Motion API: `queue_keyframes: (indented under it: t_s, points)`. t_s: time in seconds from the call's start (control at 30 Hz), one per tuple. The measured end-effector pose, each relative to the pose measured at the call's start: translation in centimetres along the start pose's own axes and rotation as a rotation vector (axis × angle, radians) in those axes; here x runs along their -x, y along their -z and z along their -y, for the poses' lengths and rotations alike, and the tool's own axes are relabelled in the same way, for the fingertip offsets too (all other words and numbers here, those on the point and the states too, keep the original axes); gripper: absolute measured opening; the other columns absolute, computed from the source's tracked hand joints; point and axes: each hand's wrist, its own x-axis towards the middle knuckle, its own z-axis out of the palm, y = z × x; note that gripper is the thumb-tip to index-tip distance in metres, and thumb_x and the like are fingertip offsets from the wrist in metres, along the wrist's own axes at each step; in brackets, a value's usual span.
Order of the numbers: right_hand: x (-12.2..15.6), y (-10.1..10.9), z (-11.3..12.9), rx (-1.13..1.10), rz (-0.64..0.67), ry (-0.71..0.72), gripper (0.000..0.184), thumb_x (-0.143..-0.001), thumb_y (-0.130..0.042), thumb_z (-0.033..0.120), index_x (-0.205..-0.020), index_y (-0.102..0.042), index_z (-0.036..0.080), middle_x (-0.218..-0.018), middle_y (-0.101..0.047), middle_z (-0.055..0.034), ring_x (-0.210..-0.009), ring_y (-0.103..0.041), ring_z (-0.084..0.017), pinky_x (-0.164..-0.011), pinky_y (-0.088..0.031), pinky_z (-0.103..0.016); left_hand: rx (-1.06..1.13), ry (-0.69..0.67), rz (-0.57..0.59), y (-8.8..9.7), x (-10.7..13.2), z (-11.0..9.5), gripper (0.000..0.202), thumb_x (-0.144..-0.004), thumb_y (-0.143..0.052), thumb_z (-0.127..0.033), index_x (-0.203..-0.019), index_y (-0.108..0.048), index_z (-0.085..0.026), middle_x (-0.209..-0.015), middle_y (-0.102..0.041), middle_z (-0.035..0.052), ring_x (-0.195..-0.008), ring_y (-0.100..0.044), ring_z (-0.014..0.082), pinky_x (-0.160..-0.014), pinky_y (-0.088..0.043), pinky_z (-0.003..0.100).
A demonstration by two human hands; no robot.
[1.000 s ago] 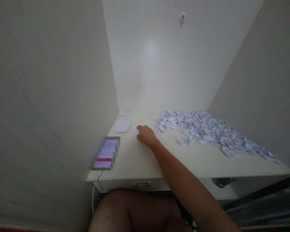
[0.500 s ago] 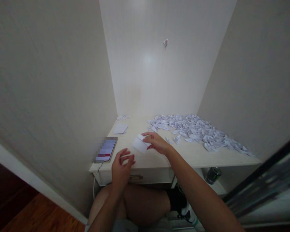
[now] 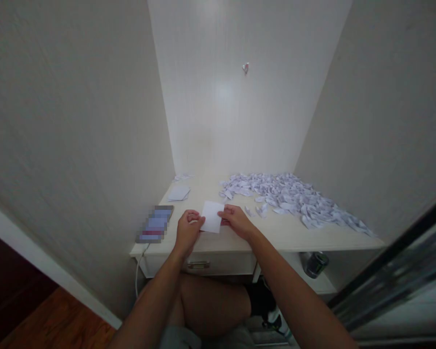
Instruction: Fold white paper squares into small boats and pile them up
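A small white sheet of paper (image 3: 211,217) is held up over the front of the desk, its face turned toward me. My left hand (image 3: 189,229) pinches its left edge between thumb and fingers. On the opposite edge my right hand (image 3: 236,220) has the same kind of pinch, with the thumb in front. Beyond the left hand lies a stack of white paper sheets (image 3: 179,194). To the right spreads a large heap of folded white paper pieces (image 3: 283,191), with a few loose ones near my right hand.
A phone (image 3: 155,224), partly blurred, lies at the desk's left edge with a white cable (image 3: 137,271) hanging down. Thin paper scraps (image 3: 182,177) sit at the back left corner. Panels enclose the desk (image 3: 269,237) on three sides. Below it, a dark can (image 3: 316,264) stands on a shelf.
My left hand has come up to the paper and gripped its left edge. The sheet, previously tilted with a raised fold in my right hand, now appears flat and squared to me.
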Motion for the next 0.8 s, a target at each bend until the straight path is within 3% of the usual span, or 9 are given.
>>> queue_keyframes:
  t_s: [0.17,0.43,0.6,0.8]
  points:
    - [-0.6,0.0,-1.0,0.019,-0.121,0.034,0.030,-0.064,-0.079,0.039,-0.067,-0.059,0.017,-0.063,-0.060,0.0021,-0.058,-0.055,-0.011,-0.057,-0.047,-0.025,-0.047,-0.023,0.046,0.2,0.3,-0.2,0.032,-0.063,-0.081,-0.035,-0.083,-0.066,-0.015,-0.078,-0.066,0.0014,-0.061,-0.061,0.0121,-0.054,-0.047,0.022]
    - [-0.8,0.3,-1.1,0.035,-0.246,0.055,0.028,-0.066,-0.075,0.043,-0.068,-0.062,0.017,-0.059,-0.058,0.0030,-0.053,-0.050,-0.011,-0.053,-0.042,-0.024,-0.035,0.029,0.172,0.2,1.0,-0.9,0.034,-0.063,-0.077,-0.025,-0.095,-0.075,-0.014,-0.086,-0.071,0.0053,-0.067,-0.068,0.0166,-0.066,-0.059,0.032]
    - [-0.7,0.2,-1.1,0.026,-0.278,0.048,0.027,-0.065,-0.074,0.042,-0.070,-0.062,0.018,-0.060,-0.059,0.0023,-0.053,-0.050,-0.011,-0.053,-0.041,-0.025,-0.090,-0.014,0.257,0.4,1.3,-1.2,0.042,-0.059,-0.078,-0.014,-0.100,-0.075,-0.015,-0.086,-0.074,0.0065,-0.075,-0.071,0.0194,-0.068,-0.059,0.031]
    - [-0.6,0.3,-1.0,0.020,-0.301,0.052,0.028,-0.064,-0.075,0.042,-0.069,-0.061,0.019,-0.060,-0.058,0.0025,-0.052,-0.048,-0.012,-0.052,-0.040,-0.025,-0.113,-0.019,0.252,0.4,1.5,-1.2,0.043,-0.059,-0.081,-0.017,-0.102,-0.076,-0.017,-0.092,-0.075,0.0084,-0.082,-0.071,0.0212,-0.073,-0.059,0.033]
